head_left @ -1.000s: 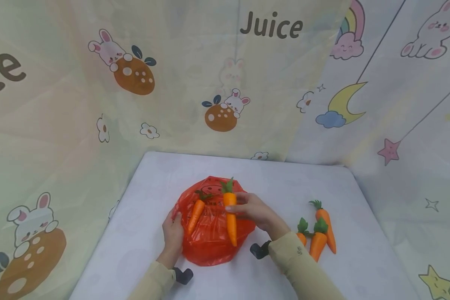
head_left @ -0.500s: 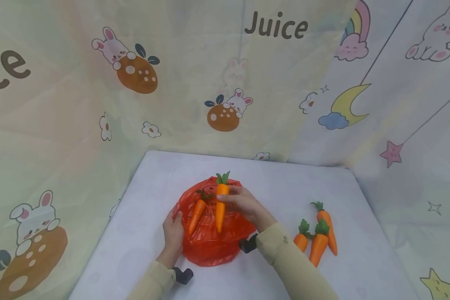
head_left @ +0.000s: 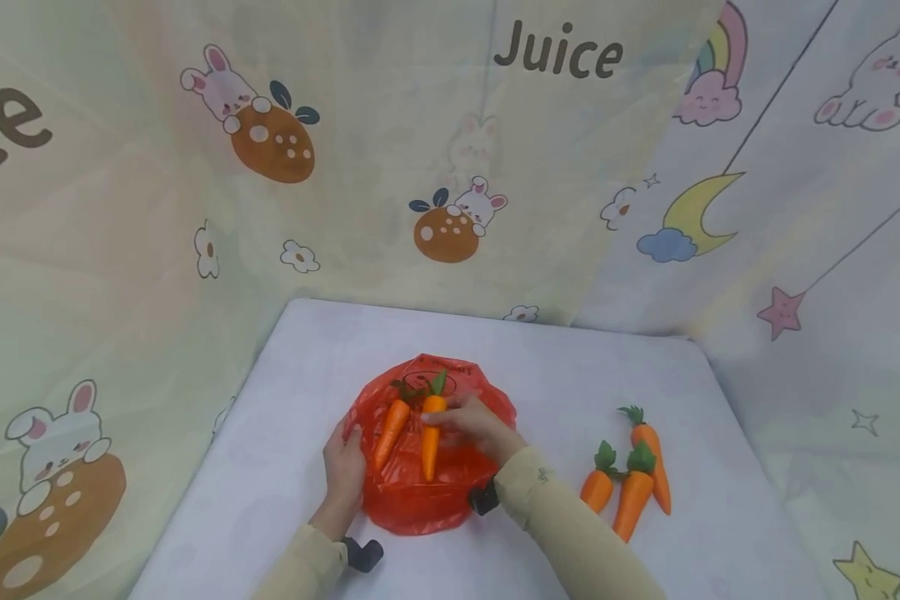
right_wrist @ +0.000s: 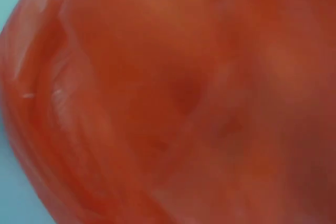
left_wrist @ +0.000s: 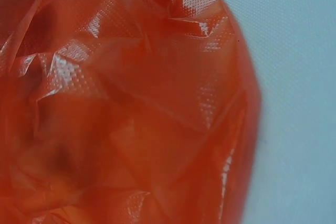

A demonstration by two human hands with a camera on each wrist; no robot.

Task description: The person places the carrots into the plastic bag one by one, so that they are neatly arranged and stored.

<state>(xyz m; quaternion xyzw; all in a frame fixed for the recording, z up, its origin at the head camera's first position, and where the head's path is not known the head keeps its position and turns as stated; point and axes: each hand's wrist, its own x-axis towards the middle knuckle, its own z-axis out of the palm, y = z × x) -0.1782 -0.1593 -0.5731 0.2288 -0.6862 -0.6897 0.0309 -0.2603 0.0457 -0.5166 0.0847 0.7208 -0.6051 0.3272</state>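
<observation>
A red plastic bag [head_left: 412,512] lies on the white table, its mouth spread wide. My left hand [head_left: 343,471] grips the bag's left edge, thumb on the inside. Over the middle of the bag, my right hand [head_left: 476,423] pinches an orange carrot [head_left: 431,450] near its leafy top, the tip pointing toward me. Another carrot [head_left: 392,433] lies in the bag to the left of the held one. In the left wrist view, shiny red bag plastic [left_wrist: 147,108] fills most of the picture. Blurred red plastic [right_wrist: 131,98] also fills the right wrist view.
To the right of the bag, 3 more carrots lie grouped: a near left carrot [head_left: 597,490], a middle carrot [head_left: 633,500] and a far right carrot [head_left: 651,450]. The white table [head_left: 570,367] is bordered by a printed cloth [head_left: 360,167] behind and at the sides.
My right hand has carried its carrot leftward and lower over the bag, beside the carrot lying there. My left hand keeps its grip on the bag's edge.
</observation>
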